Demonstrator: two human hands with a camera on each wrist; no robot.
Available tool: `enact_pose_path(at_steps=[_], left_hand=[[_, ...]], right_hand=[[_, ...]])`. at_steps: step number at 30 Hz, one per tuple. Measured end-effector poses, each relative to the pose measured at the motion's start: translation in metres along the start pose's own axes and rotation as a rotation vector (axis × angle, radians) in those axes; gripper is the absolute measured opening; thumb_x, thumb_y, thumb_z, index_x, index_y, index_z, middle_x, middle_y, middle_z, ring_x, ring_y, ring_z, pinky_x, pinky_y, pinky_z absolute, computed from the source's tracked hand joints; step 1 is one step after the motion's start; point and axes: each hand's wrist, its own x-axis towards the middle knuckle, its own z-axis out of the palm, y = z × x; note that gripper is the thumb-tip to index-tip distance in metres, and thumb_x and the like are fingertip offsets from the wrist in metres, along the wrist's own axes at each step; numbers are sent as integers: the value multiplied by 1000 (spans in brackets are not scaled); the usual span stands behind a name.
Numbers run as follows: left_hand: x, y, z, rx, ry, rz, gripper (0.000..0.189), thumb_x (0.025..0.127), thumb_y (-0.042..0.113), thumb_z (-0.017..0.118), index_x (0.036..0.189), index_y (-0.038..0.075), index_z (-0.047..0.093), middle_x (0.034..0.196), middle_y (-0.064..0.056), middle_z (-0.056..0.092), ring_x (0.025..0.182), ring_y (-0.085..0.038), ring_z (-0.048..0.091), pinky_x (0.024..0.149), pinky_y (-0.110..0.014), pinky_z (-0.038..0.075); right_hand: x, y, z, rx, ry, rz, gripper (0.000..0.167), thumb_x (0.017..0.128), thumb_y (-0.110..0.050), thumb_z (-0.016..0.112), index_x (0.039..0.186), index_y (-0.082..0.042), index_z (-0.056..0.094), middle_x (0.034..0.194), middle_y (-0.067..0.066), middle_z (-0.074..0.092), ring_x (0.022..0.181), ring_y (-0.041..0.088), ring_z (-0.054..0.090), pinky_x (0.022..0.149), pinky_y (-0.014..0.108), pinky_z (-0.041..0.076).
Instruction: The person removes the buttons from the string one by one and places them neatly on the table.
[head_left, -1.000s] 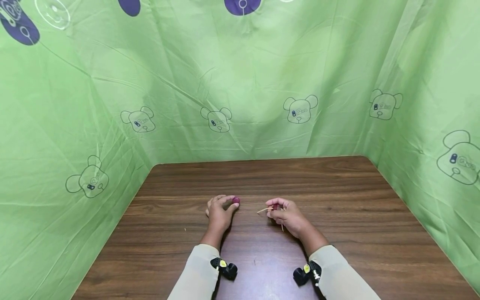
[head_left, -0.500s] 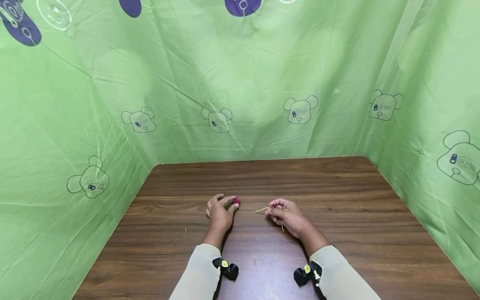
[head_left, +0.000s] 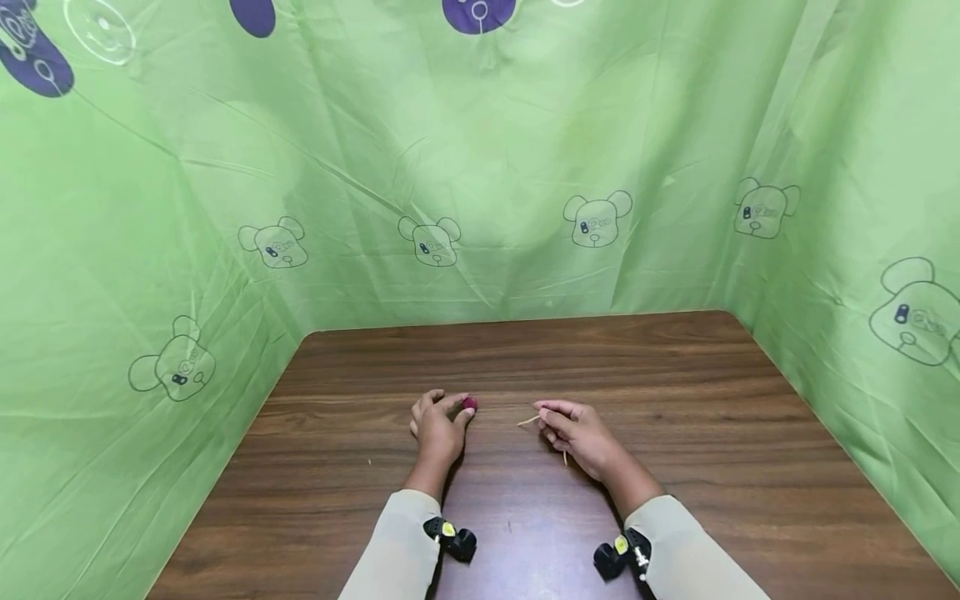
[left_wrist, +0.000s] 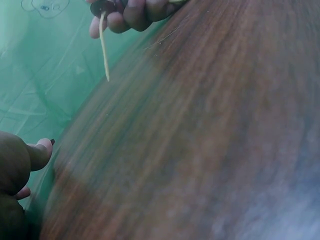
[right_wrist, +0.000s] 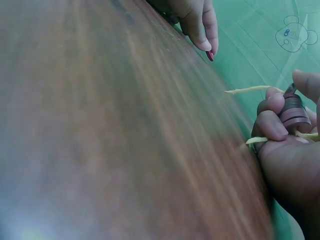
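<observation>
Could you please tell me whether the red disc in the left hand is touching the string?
Apart: the head view shows table between the disc and the tip of the string, which sticks out from the right hand.

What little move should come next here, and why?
Probably bring the red disc, pinched in the left hand, to the yellow string: its free end points that way from the right hand, which holds a disc stack with string showing at both ends. I can't see whether the disc has a hole.

Red disc (head_left: 471,404) at left, pale cord (right_wrist: 252,89) through stacked reddish discs (right_wrist: 294,112) at right
</observation>
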Motion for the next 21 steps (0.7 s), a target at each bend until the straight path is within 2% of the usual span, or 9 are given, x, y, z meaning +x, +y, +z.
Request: enact_pose_path(at_steps=[4,11,18,21], left_hand=[[0,-1,-1,16,4,8,24,89,16,89,113,15,87,143,-21,64,141,-45,47,109,-69,31],[0,0,-1,27,-5,3,24,90,17,89,113,16,87,143,-21,63,142,-45,47,111,-68,31],[1,-1,1,44,3,-4,24,89,17,89,113,15,87,143,-20,63,141,-44,47,110,-67,32],[2,-1,1,68,6,-3,24,89,18,90,113,16,87,143,-20,63,141,-43,48,109,-67,33]], right_hand=[[-7,-2,-1,15,38,5,45,111,-12,60,145,15,51,91,-3,68,70,6,54,61,18,45],[-18,-4,-5,54,104,-14,11,109,-7,64,118,-3,61,85,-5,67,66,6,53,59,19,44],[-27,-6,-11,45,126,-13,18,101,1,71,119,0,69,87,-10,67,67,4,52,59,18,44],[-29,-8,-13,35,134,2,21,101,1,70,122,3,69,86,-11,69,69,3,54,61,18,46]])
